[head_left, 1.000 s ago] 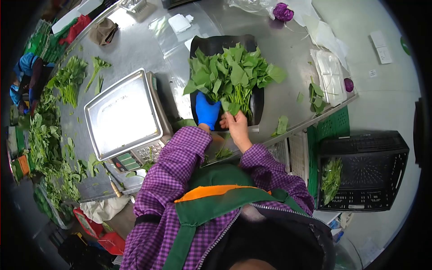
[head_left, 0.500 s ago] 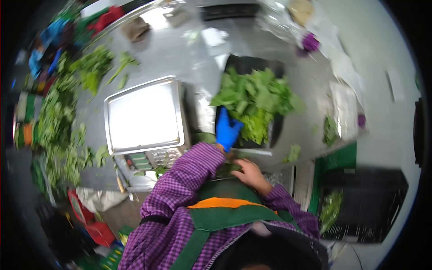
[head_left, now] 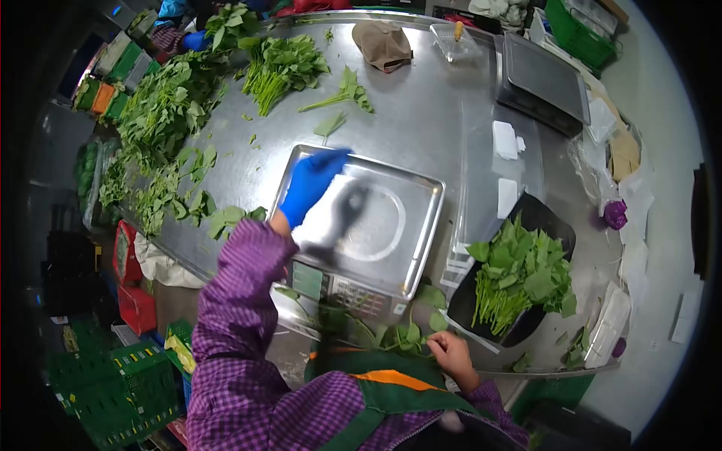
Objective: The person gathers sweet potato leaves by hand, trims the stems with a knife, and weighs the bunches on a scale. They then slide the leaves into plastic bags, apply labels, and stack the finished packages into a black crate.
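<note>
My left hand (head_left: pixel 310 183), in a blue glove, is over the left part of the metal scale tray (head_left: pixel 398 214). Motion blurs its fingers, and nothing shows hanging from it. My right hand (head_left: pixel 453 357) is bare and closed at the table's front edge, beside loose leafy stems (head_left: pixel 402 336); its fingertips meet at a stem end. A bunch of leafy greens (head_left: pixel 526 274) lies on a black sheet (head_left: pixel 553 219) right of the scale. Beyond the tray, a single leaf (head_left: pixel 329 125) and a small sprig (head_left: pixel 342 94) lie on the table.
A large pile of greens (head_left: pixel 169 113) and another bunch (head_left: pixel 282 68) lie at the left. Farther back are a brown cloth (head_left: pixel 382 45), a clear tray (head_left: pixel 456 45) and a dark lidded box (head_left: pixel 545 75). A co-worker's blue-gloved hand (head_left: pixel 197 40) shows at the upper left.
My left hand has moved left, from the bunch on the black sheet to above the scale tray. The view has turned left. My right hand remains near the front edge.
</note>
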A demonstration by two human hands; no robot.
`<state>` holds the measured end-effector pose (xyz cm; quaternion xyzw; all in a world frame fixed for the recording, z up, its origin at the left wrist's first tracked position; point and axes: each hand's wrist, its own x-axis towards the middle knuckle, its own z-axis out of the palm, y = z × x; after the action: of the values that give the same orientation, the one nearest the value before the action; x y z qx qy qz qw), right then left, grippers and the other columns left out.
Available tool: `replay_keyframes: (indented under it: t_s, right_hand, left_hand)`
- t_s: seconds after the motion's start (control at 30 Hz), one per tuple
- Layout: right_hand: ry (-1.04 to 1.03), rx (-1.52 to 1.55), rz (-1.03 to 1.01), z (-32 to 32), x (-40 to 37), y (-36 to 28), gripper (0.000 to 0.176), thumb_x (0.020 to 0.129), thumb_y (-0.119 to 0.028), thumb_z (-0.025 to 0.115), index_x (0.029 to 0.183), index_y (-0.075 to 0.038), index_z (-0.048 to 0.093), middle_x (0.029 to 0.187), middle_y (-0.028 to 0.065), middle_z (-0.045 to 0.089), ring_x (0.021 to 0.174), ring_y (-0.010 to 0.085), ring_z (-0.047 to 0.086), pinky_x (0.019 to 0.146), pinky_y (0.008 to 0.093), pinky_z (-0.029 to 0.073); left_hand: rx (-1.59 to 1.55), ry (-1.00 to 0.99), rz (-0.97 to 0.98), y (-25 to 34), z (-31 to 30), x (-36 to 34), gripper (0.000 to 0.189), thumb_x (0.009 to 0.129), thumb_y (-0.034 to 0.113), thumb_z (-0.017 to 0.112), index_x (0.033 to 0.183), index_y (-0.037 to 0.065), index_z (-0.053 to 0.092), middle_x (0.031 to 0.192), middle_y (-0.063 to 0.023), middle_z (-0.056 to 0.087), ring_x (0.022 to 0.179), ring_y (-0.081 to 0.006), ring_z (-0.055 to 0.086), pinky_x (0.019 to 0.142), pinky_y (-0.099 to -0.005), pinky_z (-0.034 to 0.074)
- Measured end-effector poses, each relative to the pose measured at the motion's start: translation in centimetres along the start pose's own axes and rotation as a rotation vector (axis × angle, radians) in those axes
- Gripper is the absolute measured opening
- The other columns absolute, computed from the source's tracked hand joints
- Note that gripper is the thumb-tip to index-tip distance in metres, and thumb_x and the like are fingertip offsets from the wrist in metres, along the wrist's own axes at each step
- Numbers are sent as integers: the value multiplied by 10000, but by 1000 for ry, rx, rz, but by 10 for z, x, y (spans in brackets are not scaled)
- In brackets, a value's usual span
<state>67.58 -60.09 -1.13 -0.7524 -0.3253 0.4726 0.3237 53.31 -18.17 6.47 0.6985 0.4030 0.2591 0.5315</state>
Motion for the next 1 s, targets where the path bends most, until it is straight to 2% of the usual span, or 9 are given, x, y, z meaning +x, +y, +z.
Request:
replay_keyframes:
  t_s: [0.17, 0.33, 0.37, 0.47, 0.6, 0.63, 0.7, 0.87, 1.0]
  right_hand:
    - [-32, -91, 19, 22, 12, -22, 143, 802, -149, 658, 895, -42, 636, 814, 119, 640, 707, 257, 633, 641, 338, 493]
    - [110, -112, 98, 28, 0, -35, 185, 799, -168, 639, 935, -44, 618, 857, 139, 636, 793, 320, 620, 693, 393, 491]
    - [129, -95, 147, 26, -2, -39, 191, 804, -173, 632, 946, -46, 617, 863, 141, 636, 793, 323, 618, 696, 399, 489]
    - [170, -67, 206, 29, -5, -36, 204, 811, -181, 621, 966, -48, 615, 875, 142, 637, 796, 328, 616, 702, 405, 488]
    - [140, -55, 122, 30, -9, -33, 204, 818, -174, 610, 981, -51, 609, 892, 148, 635, 807, 334, 615, 707, 407, 486]
    - [142, -53, 115, 26, -11, -31, 204, 818, -174, 610, 981, -51, 609, 892, 148, 635, 807, 334, 615, 707, 407, 486]
    - [210, -43, 96, 15, -15, -27, 191, 825, -166, 602, 982, -58, 609, 886, 146, 635, 807, 333, 614, 706, 400, 487]
    - [462, -22, -73, -41, -23, -4, 142, 837, -114, 586, 953, -38, 615, 847, 128, 638, 755, 275, 624, 665, 351, 491]
    - [686, 372, -53, -108, -15, -14, 156, 875, -89, 578, 989, 10, 617, 750, 25, 630, 624, 63, 564, 567, 214, 452]
  left_hand:
    - [428, 128, 275, -117, -86, 180, 276, 836, 128, 613, 1078, 0, 645, 1051, -151, 664, 943, -239, 647, 859, -331, 479]
    - [983, -127, 251, -201, -109, 303, 513, 795, 190, 648, 1246, -17, 513, 1212, -224, 564, 1147, -312, 537, 960, -365, 415]
    - [1051, -165, 112, -186, -97, 304, 472, 763, 198, 674, 1168, -22, 574, 1127, -232, 606, 1081, -335, 574, 919, -374, 440]
    - [1156, -186, 217, -211, -106, 326, 251, 759, 174, 598, 944, 21, 671, 919, -236, 641, 923, -385, 615, 770, -432, 475]
    - [864, -239, 222, -238, -131, 342, 302, 782, 142, 667, 1047, 2, 628, 976, -128, 670, 873, -232, 635, 759, -348, 484]
    - [867, -235, 226, -216, -122, 329, 302, 782, 142, 667, 1047, 2, 628, 976, -128, 670, 873, -232, 635, 759, -348, 484]
    - [244, -92, -112, -120, -80, 264, 311, 813, 141, 691, 1088, 20, 611, 1016, -39, 647, 863, -114, 591, 733, -284, 474]
    - [-35, -383, 1, 57, 26, 59, 282, 853, 28, 595, 1135, 29, 597, 990, -34, 637, 828, -95, 574, 728, -246, 470]
    - [-248, -623, -170, 73, 132, -78, 353, 803, -41, 611, 1144, 31, 562, 897, -28, 610, 767, -106, 579, 679, -252, 495]
